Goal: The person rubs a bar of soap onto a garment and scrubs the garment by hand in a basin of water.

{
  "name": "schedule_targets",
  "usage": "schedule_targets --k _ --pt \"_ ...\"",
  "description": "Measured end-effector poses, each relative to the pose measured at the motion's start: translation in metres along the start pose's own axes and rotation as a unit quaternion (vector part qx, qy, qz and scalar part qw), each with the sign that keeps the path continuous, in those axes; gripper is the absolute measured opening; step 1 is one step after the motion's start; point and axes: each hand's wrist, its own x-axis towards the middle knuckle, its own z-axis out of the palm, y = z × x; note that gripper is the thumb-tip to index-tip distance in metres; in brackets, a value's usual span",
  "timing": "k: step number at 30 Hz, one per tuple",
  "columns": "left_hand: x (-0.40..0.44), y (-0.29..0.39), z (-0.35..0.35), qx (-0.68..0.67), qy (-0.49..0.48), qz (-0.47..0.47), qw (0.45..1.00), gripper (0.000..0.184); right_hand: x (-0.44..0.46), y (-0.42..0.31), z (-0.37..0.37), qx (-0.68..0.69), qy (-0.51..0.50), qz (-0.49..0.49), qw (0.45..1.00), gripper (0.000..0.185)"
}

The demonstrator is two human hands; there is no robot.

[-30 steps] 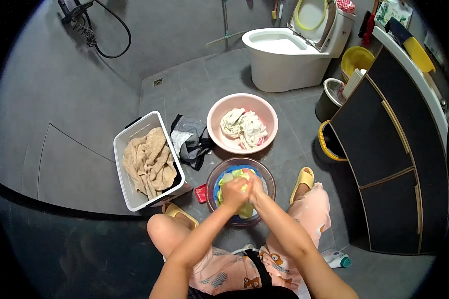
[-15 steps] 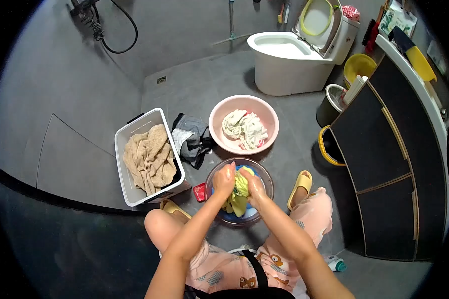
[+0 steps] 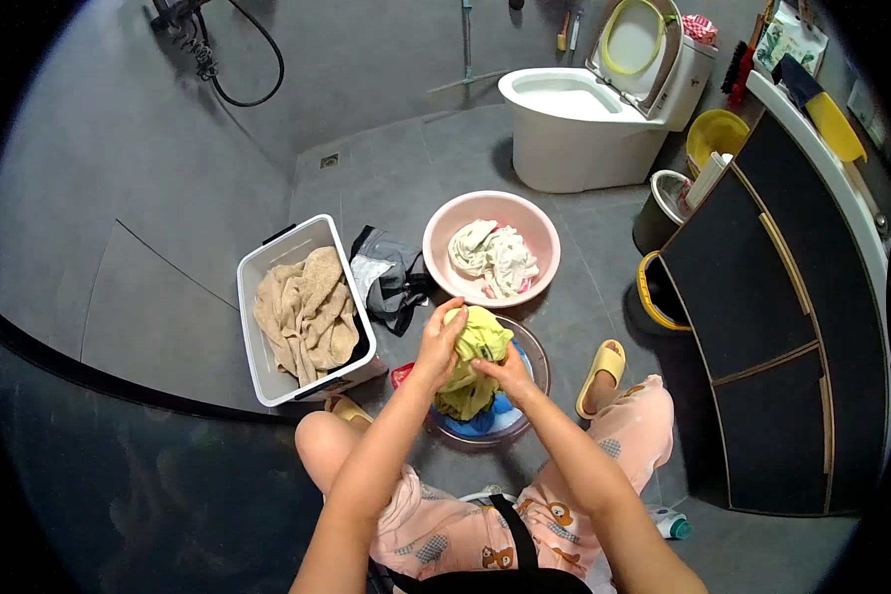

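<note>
A yellow-green cloth (image 3: 477,342) is held up between both hands, above a translucent brownish basin (image 3: 537,368). On its left side my left hand (image 3: 440,345) grips it, and my right hand (image 3: 506,370) pinches it at the lower right. Blue cloth (image 3: 480,421) lies in the basin beneath. Just beyond, a pink basin (image 3: 441,220) holds white and pink cloths (image 3: 495,257). Part of something red (image 3: 401,374) shows at the left edge of the brownish basin.
A white bin (image 3: 250,327) with a tan towel (image 3: 309,312) stands left, beside a grey and black garment (image 3: 391,277). Farther back is a toilet (image 3: 584,148). Black cabinets (image 3: 762,396), a yellow-rimmed bucket (image 3: 653,297) and a trash bin (image 3: 655,220) are right. A bottle (image 3: 671,523) lies lower right.
The hands have moved from squeezing the yellow-green cloth together to holding it apart and higher. The cloth has spread out and come up nearer the pink basin. The view has shifted slightly.
</note>
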Motion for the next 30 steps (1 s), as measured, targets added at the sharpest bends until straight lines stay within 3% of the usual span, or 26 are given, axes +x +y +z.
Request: schedule_targets --k 2,3,4,6,7,10,11,14,18,19,22,25,26,27,28,29,30 --pt "0.0 -0.01 -0.008 0.103 -0.001 -0.017 0.995 0.048 -0.001 -0.008 0.0 0.126 0.034 0.034 0.991 0.048" --pt "0.002 -0.026 -0.018 0.188 -0.041 0.02 0.981 0.059 -0.007 -0.023 0.002 0.208 0.033 0.062 0.976 0.044" --pt "0.001 -0.041 -0.024 0.297 -0.061 0.034 0.952 0.054 -0.01 -0.036 0.002 0.286 0.032 0.089 0.954 0.04" --pt "-0.012 -0.044 -0.028 0.582 -0.187 0.073 0.788 0.054 0.001 -0.029 -0.007 0.364 0.031 0.094 0.926 0.041" --pt "-0.022 -0.035 -0.017 0.604 -0.14 0.031 0.784 0.05 0.0 -0.036 -0.009 0.318 0.03 0.047 0.946 0.043" --pt "-0.026 -0.007 -0.007 0.758 -0.097 0.048 0.644 0.045 0.005 -0.037 -0.02 0.381 0.072 0.077 0.918 0.045" --pt "-0.021 -0.011 -0.019 0.739 -0.067 0.062 0.667 0.037 0.008 -0.031 -0.026 0.401 0.064 0.081 0.91 0.047" --pt "-0.003 -0.029 -0.048 0.565 0.028 0.05 0.823 0.031 0.012 -0.019 -0.033 0.393 0.103 0.172 0.897 0.047" --pt "-0.008 -0.032 -0.02 0.378 0.139 0.244 0.882 0.027 0.012 0.006 -0.021 0.409 0.08 0.221 0.882 0.05" --pt "-0.011 -0.027 -0.01 0.411 0.15 0.272 0.857 0.021 0.009 0.006 -0.018 0.399 0.093 0.242 0.879 0.047" --pt "-0.017 -0.039 -0.005 0.564 -0.014 0.411 0.716 0.013 0.011 0.002 -0.01 0.398 0.092 0.226 0.884 0.038" --pt "-0.044 -0.054 0.026 0.51 -0.128 0.403 0.749 0.008 0.017 -0.004 -0.016 0.401 0.038 0.271 0.875 0.032" --pt "-0.051 -0.05 0.039 0.492 -0.158 0.408 0.753 0.008 0.02 0.008 -0.018 0.456 -0.045 0.233 0.858 0.032" --pt "-0.05 -0.049 0.046 0.506 -0.113 0.404 0.754 0.004 0.022 0.033 -0.022 0.506 -0.126 0.194 0.831 0.032" --pt "-0.04 -0.056 0.035 0.531 -0.097 0.375 0.753 0.012 0.02 0.035 -0.014 0.55 -0.207 0.152 0.795 0.031" --pt "-0.021 -0.063 0.018 0.546 -0.051 0.359 0.755 0.016 0.015 0.038 -0.006 0.447 0.001 0.173 0.878 0.03" --pt "-0.006 -0.067 0.004 0.559 -0.006 0.342 0.756 0.02 0.006 0.019 0.014 0.288 0.194 0.231 0.909 0.029"
